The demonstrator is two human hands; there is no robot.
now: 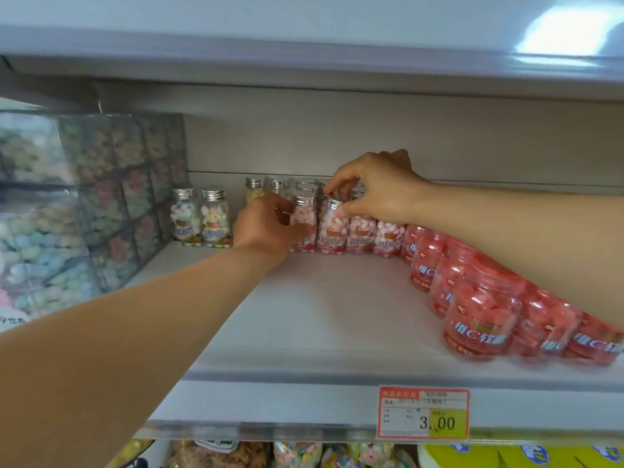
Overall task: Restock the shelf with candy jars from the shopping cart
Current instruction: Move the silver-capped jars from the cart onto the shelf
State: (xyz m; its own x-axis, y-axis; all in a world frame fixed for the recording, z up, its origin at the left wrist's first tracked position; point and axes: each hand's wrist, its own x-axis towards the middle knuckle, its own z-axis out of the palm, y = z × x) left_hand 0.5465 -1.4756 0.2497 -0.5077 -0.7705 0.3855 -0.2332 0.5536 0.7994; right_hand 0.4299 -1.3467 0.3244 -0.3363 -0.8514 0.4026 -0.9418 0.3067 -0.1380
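Note:
Small candy jars with silver caps stand in a row at the back of the white shelf [314, 309]. My left hand [266, 228] grips a pink candy jar [303, 214] around its side. My right hand [374, 187] pinches the silver cap of the neighbouring pink candy jar [332, 228], which leans slightly. More pink jars [388, 236] stand to the right of it. Two jars of pastel candy [202, 219] stand apart on the left. The shopping cart is out of view.
Red candy tubs [479, 312] line the shelf's right side toward the front edge. Clear bins of pastel sweets [67, 204] wall off the left. A price tag [423, 413] reading 3.00 hangs on the front rail. Bagged sweets [297, 454] lie on the shelf below.

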